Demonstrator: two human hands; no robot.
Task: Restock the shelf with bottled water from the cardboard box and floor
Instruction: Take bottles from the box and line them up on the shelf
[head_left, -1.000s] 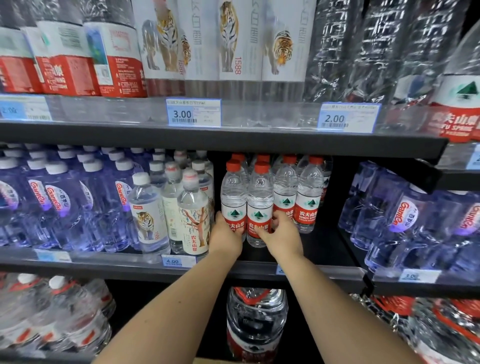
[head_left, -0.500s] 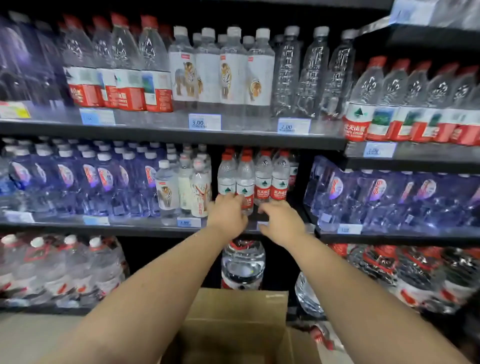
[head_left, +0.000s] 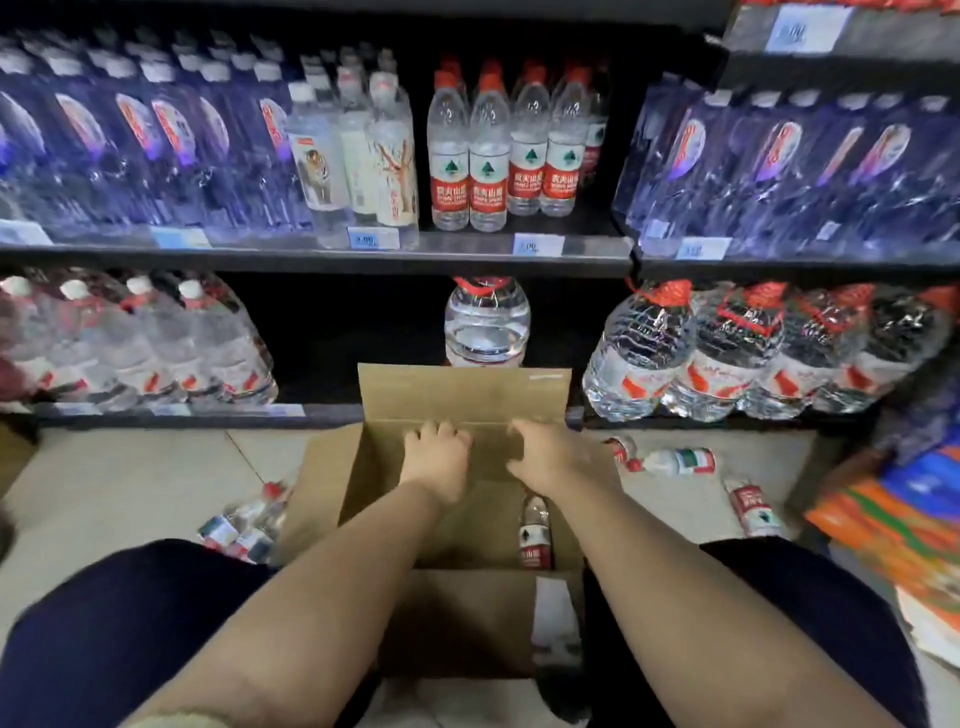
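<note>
Bottled water (head_left: 535, 535) inside cardboard box (head_left: 374, 467), against its right wall.
Left hand (head_left: 436, 457) and right hand (head_left: 550, 457) over box, fingers loose, holding nothing; loose bottles (head_left: 244, 525) on floor (head_left: 130, 483) either side; rear flap (head_left: 462, 397) raised before large jug (head_left: 487, 322).

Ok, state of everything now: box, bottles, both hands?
Brown cardboard box: open, flaps up.
Red-labelled clear bottle in the box: near its right wall.
Clear bottles on the floor: lying on their sides.
Red-capped shelf bottles: upright.
Left hand: empty, over the box.
Right hand: empty, fingers spread.
</note>
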